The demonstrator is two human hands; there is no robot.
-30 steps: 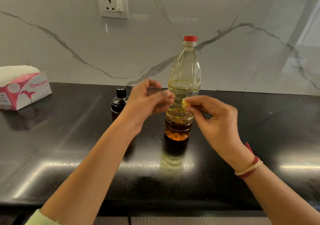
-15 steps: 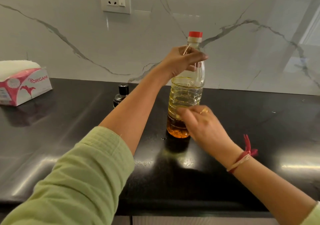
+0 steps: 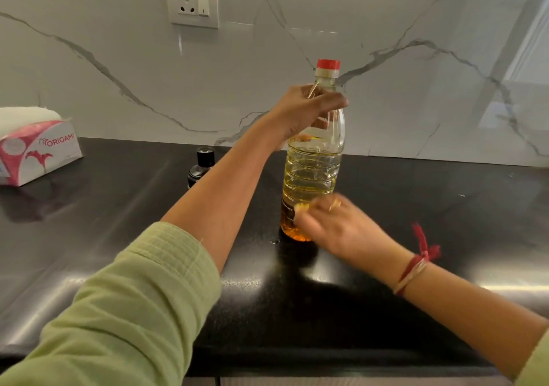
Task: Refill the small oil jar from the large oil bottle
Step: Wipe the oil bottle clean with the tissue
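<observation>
Large oil bottle (image 3: 312,171) stands capped on the counter (image 3: 445,207), left hand (image 3: 306,109) gripping its shoulder, blurred right hand (image 3: 335,222) by its base pinching a small yellow scrap (image 3: 300,207); uncapping likely comes next, the small oil jar (image 3: 202,165) waiting capped behind the forearm.

Clear glossy ribbed plastic oil bottle (image 3: 315,171), red plastic cap (image 3: 328,64). Black polished stone surface (image 3: 416,207), speckled, v. glossy. Glossy white marble wall (image 3: 118,43). Matt cardboard tissue box (image 3: 38,153). Green woven cloth sleeve (image 3: 133,305).
</observation>
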